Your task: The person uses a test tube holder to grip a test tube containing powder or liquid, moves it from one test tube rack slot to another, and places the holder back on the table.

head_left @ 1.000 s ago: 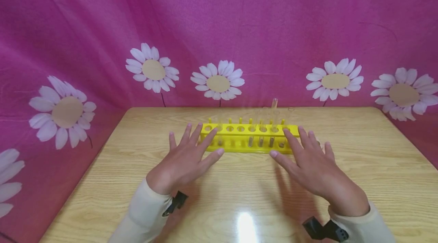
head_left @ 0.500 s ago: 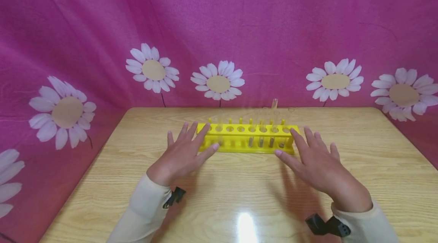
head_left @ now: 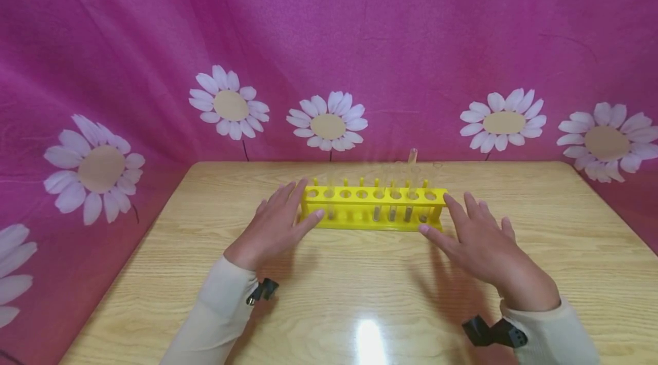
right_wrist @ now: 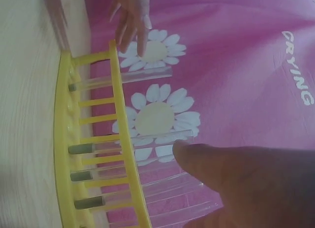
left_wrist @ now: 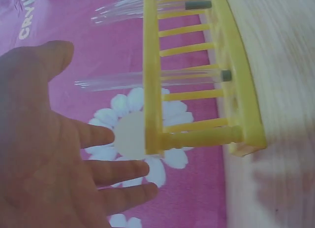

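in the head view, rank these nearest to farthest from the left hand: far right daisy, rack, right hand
From the left hand:
1. Rack: its left end is right beside the hand.
2. Right hand: at the rack's opposite end.
3. Far right daisy: on the cloth, beyond the right hand.

"crying" [right_wrist: 296, 68] on pink cloth [right_wrist: 236, 50]

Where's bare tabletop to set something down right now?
Free: the table nearside of the yellow rack, between the left hand and right hand, and outward of each. Crowded: the rack's right half, where test tubes stand side by side.
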A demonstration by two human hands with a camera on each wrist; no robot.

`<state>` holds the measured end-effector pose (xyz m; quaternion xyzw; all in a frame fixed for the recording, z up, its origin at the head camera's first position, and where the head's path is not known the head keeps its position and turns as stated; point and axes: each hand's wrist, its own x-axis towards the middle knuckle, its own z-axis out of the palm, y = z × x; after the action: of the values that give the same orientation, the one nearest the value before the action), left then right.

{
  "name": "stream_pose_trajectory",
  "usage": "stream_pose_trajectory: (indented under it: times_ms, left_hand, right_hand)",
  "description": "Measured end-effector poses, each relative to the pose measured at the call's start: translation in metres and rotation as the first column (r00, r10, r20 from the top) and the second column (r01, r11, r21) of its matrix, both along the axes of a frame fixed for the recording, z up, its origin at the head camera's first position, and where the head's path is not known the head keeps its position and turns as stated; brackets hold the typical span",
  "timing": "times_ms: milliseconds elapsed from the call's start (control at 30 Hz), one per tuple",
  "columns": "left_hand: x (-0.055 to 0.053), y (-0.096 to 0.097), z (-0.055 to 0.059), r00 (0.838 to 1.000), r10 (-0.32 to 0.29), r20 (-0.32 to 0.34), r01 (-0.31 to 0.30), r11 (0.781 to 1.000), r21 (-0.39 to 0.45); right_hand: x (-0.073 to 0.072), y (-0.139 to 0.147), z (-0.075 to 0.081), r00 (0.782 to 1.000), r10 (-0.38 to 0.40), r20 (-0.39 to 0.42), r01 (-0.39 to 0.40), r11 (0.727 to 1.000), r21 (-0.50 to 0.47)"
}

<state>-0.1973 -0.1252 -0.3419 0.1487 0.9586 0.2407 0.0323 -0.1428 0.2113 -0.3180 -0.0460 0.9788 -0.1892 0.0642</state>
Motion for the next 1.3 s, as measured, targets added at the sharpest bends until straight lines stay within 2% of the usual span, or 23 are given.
stream_pose_trajectory:
  times_ms: [167,433,767,1033,1200,1300]
  left_hand:
    - [-0.006,-0.002,-0.006,1.0,-0.012,-0.022,0.014,0.996,0.091]
    - [-0.016,-0.001,-0.015,0.999,0.035,0.026,-0.039,0.983,0.18]
    - [-0.023,-0.006,-0.027,0.997,0.036,0.063,-0.053,0.958,0.282]
    - [-0.027,-0.009,-0.032,0.997,0.053,0.058,-0.071,0.919,0.387]
    - [-0.03,-0.011,-0.035,0.995,0.035,0.093,-0.074,0.887,0.456]
    - [-0.031,-0.011,-0.038,0.993,0.029,0.118,-0.082,0.876,0.475]
  right_hand:
    - [-0.002,0.002,-0.001,1.0,-0.005,0.012,0.005,1.0,0.001]
    - [-0.004,0.006,-0.003,1.0,-0.009,0.018,0.009,1.0,-0.003]
    - [-0.011,0.012,-0.007,0.999,-0.021,0.05,0.022,1.0,-0.019]
    - [-0.018,0.022,-0.011,0.998,-0.034,0.06,0.033,0.999,0.01]
    - [-0.023,0.03,-0.017,0.996,-0.04,0.083,0.038,0.999,0.021]
    - [-0.025,0.037,-0.02,0.993,-0.031,0.11,0.03,0.999,0.012]
